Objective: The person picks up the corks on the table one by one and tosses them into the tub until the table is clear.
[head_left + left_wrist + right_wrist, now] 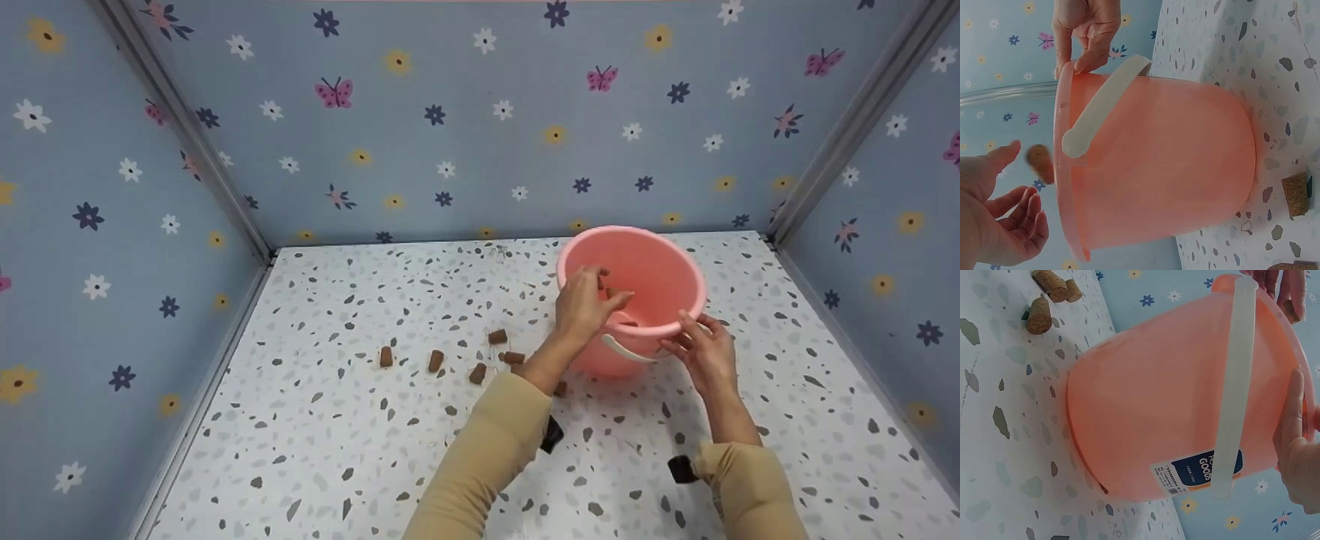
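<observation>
A pink bucket (611,364) with a pale handle (628,351) stands upright at the right of the table. Over its mouth is my left hand (583,307), thumb and fingers spread apart. In the left wrist view a blurred cork (1040,163) is in the air beside the bucket's rim, clear of the left hand's fingertips. My right hand (709,356) grips the rim at the near right, thumb on one side and fingers on the other. Part of a brown cork (626,324) shows inside the bucket; the rest of its bottom is hidden.
Several corks lie on the speckled table left of the bucket, among them one far-left cork (385,356), another cork (436,361) and a cork (498,337) farther back. Flower-patterned panels (480,120) enclose the table at the back and sides.
</observation>
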Demonstrator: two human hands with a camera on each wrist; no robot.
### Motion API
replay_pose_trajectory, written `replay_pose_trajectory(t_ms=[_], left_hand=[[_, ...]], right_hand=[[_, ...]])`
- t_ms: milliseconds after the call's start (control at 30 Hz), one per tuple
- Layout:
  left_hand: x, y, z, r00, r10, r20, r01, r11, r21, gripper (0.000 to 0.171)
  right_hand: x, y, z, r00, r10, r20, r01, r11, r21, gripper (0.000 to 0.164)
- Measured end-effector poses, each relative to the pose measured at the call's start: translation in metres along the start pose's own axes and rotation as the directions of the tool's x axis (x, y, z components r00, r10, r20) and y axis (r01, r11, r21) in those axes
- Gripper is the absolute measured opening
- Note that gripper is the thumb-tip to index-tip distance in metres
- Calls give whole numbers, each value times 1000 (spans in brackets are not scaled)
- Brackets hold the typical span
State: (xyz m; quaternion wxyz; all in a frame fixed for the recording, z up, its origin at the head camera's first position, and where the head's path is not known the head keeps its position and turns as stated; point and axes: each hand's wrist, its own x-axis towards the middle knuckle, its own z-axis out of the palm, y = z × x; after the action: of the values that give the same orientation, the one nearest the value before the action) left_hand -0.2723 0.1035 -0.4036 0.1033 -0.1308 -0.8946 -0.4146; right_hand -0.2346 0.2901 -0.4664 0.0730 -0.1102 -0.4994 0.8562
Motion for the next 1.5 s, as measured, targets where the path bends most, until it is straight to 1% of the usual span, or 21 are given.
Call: replay_pose_trajectory(t_ms=[33,100,200,233,300,333,433,567,600,633,667,767,800,833,867,1000,1133,1233,1333,1367,1500], left_hand=[[0,0,1,1000,-9,-3,9,1000,3,42],[-1,0,1,1000,-22,-11,22,1000,-5,48],[-2,0,0,999,-26,-19,25,999,-32,49],[-2,-1,0,999,-23,-22,23,999,-38,48],[-3,-2,-1,999,-15,-31,13,999,-53,47],[-3,-2,-1,999,-9,-37,7,998,-59,46],[-4,-5,-2,998,14,-65,-19,996,-83,44],[-6,-10,-5,994,30,-105,-42,992,-116,40],[-6,-12,-6,993,31,-116,-46,991,-125,40],[-7,-14,-7,991,33,-127,-51,989,-137,39],[-7,-15,-8,990,33,-138,-54,987,-150,38],[-9,-21,-11,985,38,-170,-69,981,-179,35],[-9,-23,-13,984,40,-174,-73,979,-189,34],[-8,-25,-14,983,41,-178,-76,977,-197,34],[-8,-26,-16,982,39,-183,-77,976,-203,33],[-9,-36,-23,981,31,-190,-71,976,-207,34],[-10,-49,-31,980,17,-200,-56,981,-186,33],[-11,-60,-37,977,21,-212,-58,983,-172,30],[-12,-72,-42,975,35,-218,-73,983,-168,27],[-12,-77,-43,976,38,-216,-75,983,-166,27],[-15,-94,-49,979,26,-204,-62,983,-172,25]], right_hand=[[7,5,-6,1000,-7,13,7,1000,-5,44],[30,23,-31,999,-35,35,35,999,-15,45],[72,55,-75,996,-69,53,72,995,-66,47],[84,64,-87,996,-73,54,76,996,-57,48],[102,79,-105,995,-89,51,93,994,-64,50],[95,74,-101,995,-77,61,79,996,-39,49],[101,80,-106,996,-77,54,77,997,5,50],[97,78,-102,996,-84,23,85,996,-40,51],[96,77,-101,995,-100,27,101,994,-45,51],[97,77,-103,995,-91,48,92,996,-5,49],[81,65,-87,996,-79,34,79,997,-11,48],[39,30,-42,1000,-24,-2,24,999,33,42],[32,26,-34,999,-37,-13,37,999,25,43],[16,12,-17,1000,-6,-27,7,999,41,41],[-2,-1,2,998,1,-58,0,1000,9,40],[-8,-6,7,999,24,-47,-23,999,24,34],[-7,-5,5,999,14,-29,-13,999,29,37],[-2,1,-1,1000,-21,-3,21,1000,17,43],[9,11,-14,997,-61,41,61,998,8,45],[18,17,-24,995,-74,70,71,996,44,44],[27,24,-33,992,-80,93,76,996,47,55]])
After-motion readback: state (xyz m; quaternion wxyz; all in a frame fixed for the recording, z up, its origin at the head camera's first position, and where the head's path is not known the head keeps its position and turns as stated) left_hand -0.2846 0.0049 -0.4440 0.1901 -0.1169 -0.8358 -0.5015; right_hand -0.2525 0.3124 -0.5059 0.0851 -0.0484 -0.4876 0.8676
